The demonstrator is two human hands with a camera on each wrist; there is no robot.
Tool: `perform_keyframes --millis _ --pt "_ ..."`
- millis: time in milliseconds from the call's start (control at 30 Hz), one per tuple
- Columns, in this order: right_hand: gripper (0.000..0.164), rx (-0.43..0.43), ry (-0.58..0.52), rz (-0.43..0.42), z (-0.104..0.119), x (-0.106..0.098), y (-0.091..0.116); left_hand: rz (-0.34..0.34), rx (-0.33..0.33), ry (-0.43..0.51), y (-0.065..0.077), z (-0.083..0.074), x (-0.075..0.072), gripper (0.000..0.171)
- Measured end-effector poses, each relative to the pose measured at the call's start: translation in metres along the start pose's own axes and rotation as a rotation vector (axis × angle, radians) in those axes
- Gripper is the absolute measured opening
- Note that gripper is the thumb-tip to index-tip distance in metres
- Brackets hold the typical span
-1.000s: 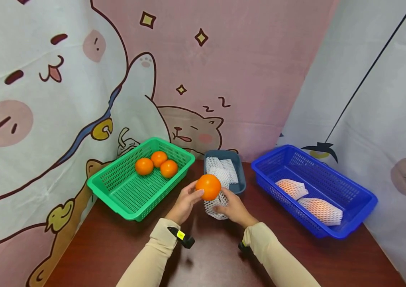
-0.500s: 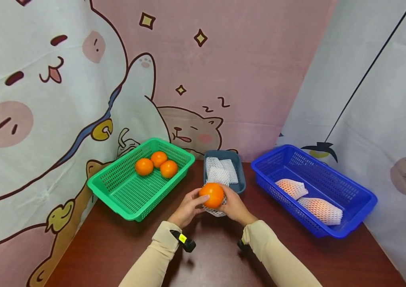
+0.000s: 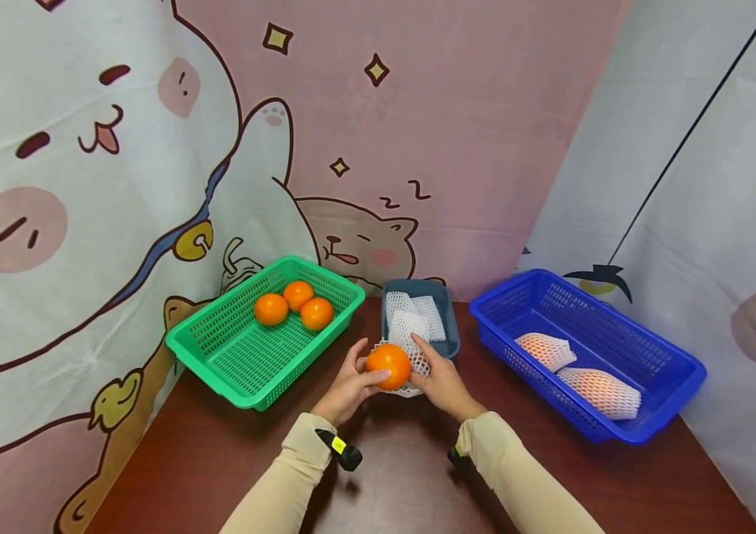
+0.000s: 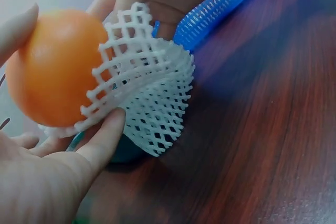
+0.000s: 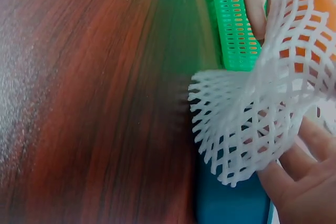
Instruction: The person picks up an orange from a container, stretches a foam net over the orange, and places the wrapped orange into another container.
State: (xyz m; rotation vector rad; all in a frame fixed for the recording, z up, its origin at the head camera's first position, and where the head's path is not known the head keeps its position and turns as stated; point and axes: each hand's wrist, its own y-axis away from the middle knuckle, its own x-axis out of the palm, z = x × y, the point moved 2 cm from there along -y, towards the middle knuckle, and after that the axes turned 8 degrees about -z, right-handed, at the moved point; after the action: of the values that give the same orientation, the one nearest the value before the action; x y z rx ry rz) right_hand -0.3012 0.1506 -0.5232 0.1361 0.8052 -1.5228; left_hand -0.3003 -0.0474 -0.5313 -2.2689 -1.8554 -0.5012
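Observation:
Over the table, an orange [image 3: 388,366] is in my left hand [image 3: 346,387], thumb across its front. A white foam net sleeve [image 4: 144,85] covers the orange's side in the left wrist view, its open end at the fruit and its other end hanging free. My left fingertip touches the sleeve's edge there. My right hand [image 3: 447,387] holds the sleeve from the right, index finger stretched up beside it. Part of the right hand [image 5: 304,177] is hidden behind the mesh in the right wrist view.
Left stands a green basket [image 3: 217,393] with 3 oranges [image 3: 271,310]. A small grey-blue bin [image 3: 447,315] behind my hands holds more foam sleeves [image 3: 427,315]. The blue basket [image 3: 671,415] on the right contains two sleeved fruits [image 3: 601,393]. A printed cloth hangs behind.
The orange has come down from above the sleeve to its mouth, then shifted slightly left. My right index finger has lifted off from the orange's side and straightened.

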Motion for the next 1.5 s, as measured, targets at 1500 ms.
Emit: perform_keyframes --millis 1500 --pt "0.013 -0.278 -0.086 -0.376 0.047 0.011 0.010 -0.127 0.071 -0.045 -0.001 0.011 -0.003 0.065"
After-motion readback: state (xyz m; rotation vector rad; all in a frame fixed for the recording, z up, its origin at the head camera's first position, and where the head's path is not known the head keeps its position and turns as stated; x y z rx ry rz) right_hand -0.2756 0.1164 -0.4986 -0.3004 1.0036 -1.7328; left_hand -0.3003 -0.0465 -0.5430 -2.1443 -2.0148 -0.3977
